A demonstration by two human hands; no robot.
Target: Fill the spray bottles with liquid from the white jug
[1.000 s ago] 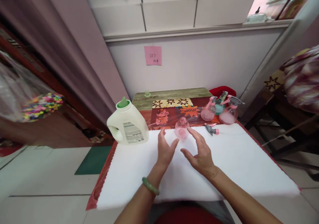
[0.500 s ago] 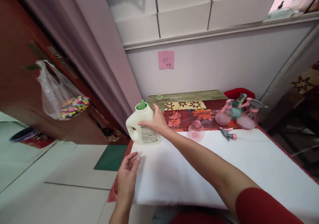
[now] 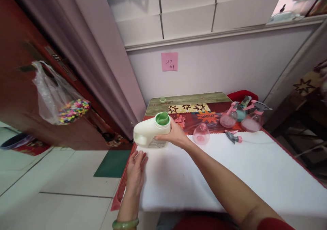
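A white detergent jug [image 3: 145, 131] with a side handle leans over toward me at the left of the table, and its green pour spout [image 3: 162, 118] shows without a cap. My right hand [image 3: 175, 134] is closed around the jug near its neck. Just below the jug, my left hand [image 3: 136, 167] has its fingers apart and holds nothing; whether the fingertips touch the jug I cannot tell. To the right of the right hand, a pink spray bottle without its head [image 3: 201, 134] stands upright. A grey and pink spray head [image 3: 233, 137] lies on the white cloth.
Several filled spray bottles [image 3: 251, 121] stand at the back right by a red object [image 3: 242, 96]. A small green cap [image 3: 162, 100] sits at the table's back edge. A bag of colourful pieces [image 3: 73, 110] hangs on the door at left. White cloth [image 3: 184, 185] covers the table's front.
The jug has tilted toward me and to the right in my right hand, so its spout opening faces the camera. My left hand has risen slightly, closer to the jug.
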